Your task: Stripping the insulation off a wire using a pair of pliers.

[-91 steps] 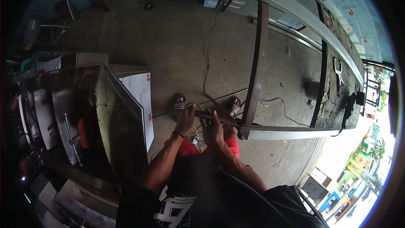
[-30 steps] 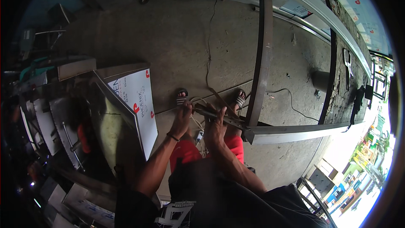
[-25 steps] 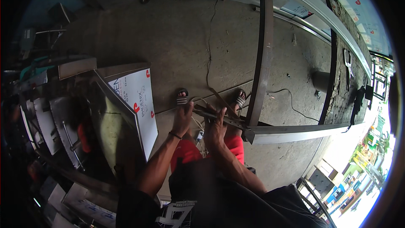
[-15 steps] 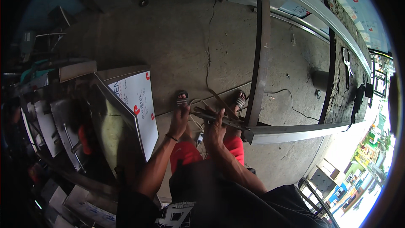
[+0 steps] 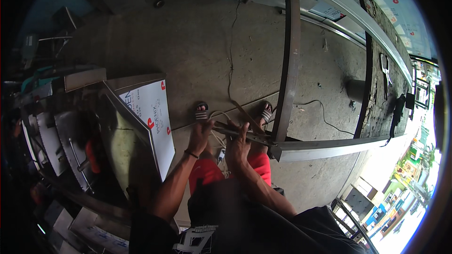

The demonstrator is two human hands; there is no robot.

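Both my hands are on a dark, long-handled metal clamp (image 5: 256, 137), pliers-like in shape, at the near left corner of a metal frame (image 5: 325, 150). My left hand (image 5: 201, 134), with a dark bracelet at the wrist, closes round the handle end. Nearer the frame, my right hand (image 5: 239, 148) grips the clamp's middle, its fingers partly hiding it. The clamp's far end meets the frame corner; how its jaws sit there is too dark to tell.
A silver locking clamp (image 5: 386, 69) rests on the worn board (image 5: 376, 99) across the frame. To my left stands a film-covered sheet-metal box (image 5: 157, 124) beside cluttered tools. Cables (image 5: 231, 66) run across the concrete floor near my sandalled feet. A grey cylinder (image 5: 355, 90) stands beneath the frame.
The handles near my left hand look slightly shifted, with both hands still on the clamp. The whole view has moved a little; the frame and box stay in place.
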